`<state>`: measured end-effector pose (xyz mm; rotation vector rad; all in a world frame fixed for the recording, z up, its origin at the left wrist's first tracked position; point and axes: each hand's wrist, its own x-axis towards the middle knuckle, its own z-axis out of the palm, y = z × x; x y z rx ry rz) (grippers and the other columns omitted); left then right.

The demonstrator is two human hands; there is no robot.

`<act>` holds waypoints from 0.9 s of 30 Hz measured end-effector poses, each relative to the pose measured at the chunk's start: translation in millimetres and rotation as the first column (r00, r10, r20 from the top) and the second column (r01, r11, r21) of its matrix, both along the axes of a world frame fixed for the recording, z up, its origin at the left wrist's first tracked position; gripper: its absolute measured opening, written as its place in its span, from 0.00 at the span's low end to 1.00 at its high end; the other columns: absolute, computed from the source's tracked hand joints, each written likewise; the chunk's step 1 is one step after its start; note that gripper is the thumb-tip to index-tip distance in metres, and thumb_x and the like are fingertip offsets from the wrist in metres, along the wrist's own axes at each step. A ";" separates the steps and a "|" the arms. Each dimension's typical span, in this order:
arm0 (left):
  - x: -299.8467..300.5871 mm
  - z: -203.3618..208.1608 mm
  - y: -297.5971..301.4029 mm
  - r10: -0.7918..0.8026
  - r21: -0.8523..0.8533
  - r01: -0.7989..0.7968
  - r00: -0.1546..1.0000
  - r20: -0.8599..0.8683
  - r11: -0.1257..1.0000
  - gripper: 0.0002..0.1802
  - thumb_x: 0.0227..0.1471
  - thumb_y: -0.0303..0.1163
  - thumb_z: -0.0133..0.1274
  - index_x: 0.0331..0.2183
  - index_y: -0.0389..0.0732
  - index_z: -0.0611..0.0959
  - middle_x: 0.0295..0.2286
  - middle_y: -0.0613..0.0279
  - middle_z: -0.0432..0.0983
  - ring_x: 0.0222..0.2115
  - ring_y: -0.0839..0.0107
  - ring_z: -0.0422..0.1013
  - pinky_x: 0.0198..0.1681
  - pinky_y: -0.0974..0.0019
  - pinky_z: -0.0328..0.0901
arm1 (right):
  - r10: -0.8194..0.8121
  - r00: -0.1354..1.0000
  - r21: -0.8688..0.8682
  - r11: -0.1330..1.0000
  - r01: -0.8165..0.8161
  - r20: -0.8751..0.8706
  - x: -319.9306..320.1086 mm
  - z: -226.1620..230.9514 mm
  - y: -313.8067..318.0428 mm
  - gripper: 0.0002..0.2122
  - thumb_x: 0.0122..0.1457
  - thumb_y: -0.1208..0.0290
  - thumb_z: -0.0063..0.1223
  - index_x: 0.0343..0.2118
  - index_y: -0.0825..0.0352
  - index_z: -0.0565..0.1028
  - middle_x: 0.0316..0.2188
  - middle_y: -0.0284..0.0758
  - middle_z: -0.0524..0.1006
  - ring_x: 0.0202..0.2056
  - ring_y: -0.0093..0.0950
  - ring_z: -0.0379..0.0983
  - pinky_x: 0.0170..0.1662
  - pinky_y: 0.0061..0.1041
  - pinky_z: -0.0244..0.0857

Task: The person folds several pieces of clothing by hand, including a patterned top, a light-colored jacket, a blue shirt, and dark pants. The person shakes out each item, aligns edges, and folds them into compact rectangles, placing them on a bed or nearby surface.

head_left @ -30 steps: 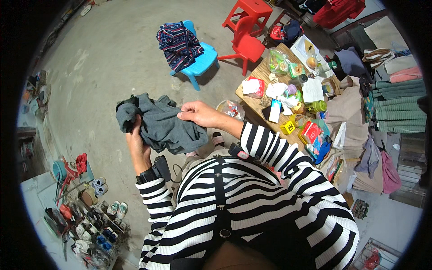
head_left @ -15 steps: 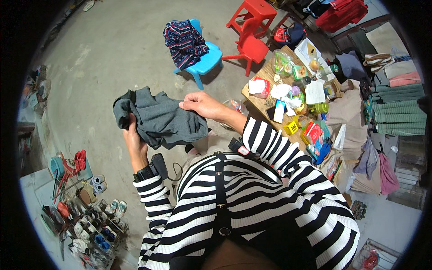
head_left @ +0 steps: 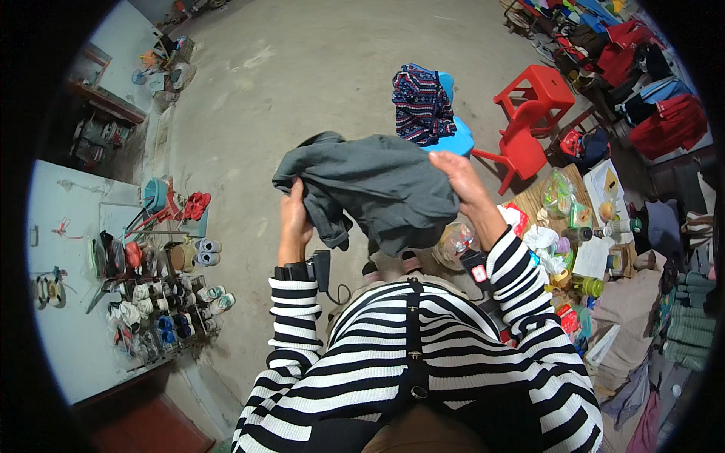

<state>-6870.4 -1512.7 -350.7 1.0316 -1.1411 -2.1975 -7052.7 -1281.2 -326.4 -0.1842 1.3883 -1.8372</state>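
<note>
A dark grey-green cloth garment (head_left: 377,185) is stretched between my two hands in front of my body; its exact kind I cannot make out. My left hand (head_left: 295,219) grips its left end, the fingers partly hidden by folds. At the upper right edge my right hand (head_left: 462,181) pinches the cloth between thumb and fingers. The middle of the garment sags, and a loose flap hangs beside my left hand. Just beyond it, a patterned navy garment (head_left: 421,104) is draped over a small blue chair (head_left: 455,142).
A red chair (head_left: 521,147) and a red stool (head_left: 538,94) stand at the right. Nearby, a wooden table (head_left: 532,198) carries bags, bottles and papers. A full shoe rack (head_left: 162,317) is at the left. A clear round container (head_left: 455,243) sits near my feet.
My view has turned, so the room has shifted across the picture. My hands have spread farther apart, and the grey-green garment is opened out wider between them.
</note>
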 end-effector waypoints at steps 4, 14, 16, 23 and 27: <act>8.5 9.1 -35.3 -0.017 -0.283 0.037 0.997 0.072 0.958 0.15 0.54 0.29 0.42 0.42 0.33 0.75 0.36 0.59 0.74 0.37 0.69 0.69 0.41 0.66 0.65 | -0.053 0.998 -0.045 0.998 0.053 0.019 -41.5 -5.2 26.0 0.09 0.59 0.65 0.49 0.33 0.67 0.73 0.28 0.30 0.75 0.28 0.19 0.71 0.35 0.20 0.66; -5.7 101.6 -82.6 -0.066 -0.771 0.197 0.978 0.198 0.605 0.16 0.53 0.25 0.40 0.43 0.35 0.75 0.33 0.67 0.73 0.31 0.79 0.66 0.37 0.75 0.62 | -0.260 0.960 -0.121 0.955 0.272 0.102 -115.0 -9.5 59.7 0.07 0.60 0.69 0.48 0.30 0.67 0.69 0.25 0.33 0.72 0.26 0.24 0.70 0.31 0.24 0.68; 12.6 96.7 -116.9 0.006 -0.709 0.151 0.977 0.214 0.689 0.15 0.54 0.27 0.41 0.42 0.36 0.76 0.33 0.66 0.74 0.31 0.78 0.67 0.37 0.75 0.62 | -0.241 0.960 -0.129 0.957 0.259 0.144 -122.6 -6.9 69.8 0.08 0.61 0.68 0.46 0.30 0.68 0.68 0.27 0.36 0.72 0.28 0.27 0.70 0.33 0.25 0.69; 67.3 93.5 -163.3 0.201 -0.650 -0.068 0.970 0.133 0.757 0.14 0.55 0.31 0.42 0.40 0.34 0.75 0.31 0.62 0.73 0.29 0.74 0.68 0.33 0.72 0.63 | -0.170 0.985 -0.319 0.933 0.164 0.008 -112.1 42.9 46.1 0.09 0.62 0.68 0.44 0.31 0.71 0.68 0.30 0.39 0.72 0.32 0.28 0.72 0.37 0.26 0.71; 84.3 94.0 -180.4 0.291 -0.723 -0.109 0.948 0.132 0.682 0.14 0.54 0.29 0.39 0.39 0.34 0.75 0.29 0.63 0.73 0.27 0.75 0.67 0.31 0.72 0.62 | -0.121 0.974 -0.266 0.962 0.067 -0.192 -108.7 88.1 18.8 0.09 0.62 0.67 0.43 0.32 0.68 0.69 0.30 0.37 0.74 0.34 0.27 0.72 0.41 0.26 0.70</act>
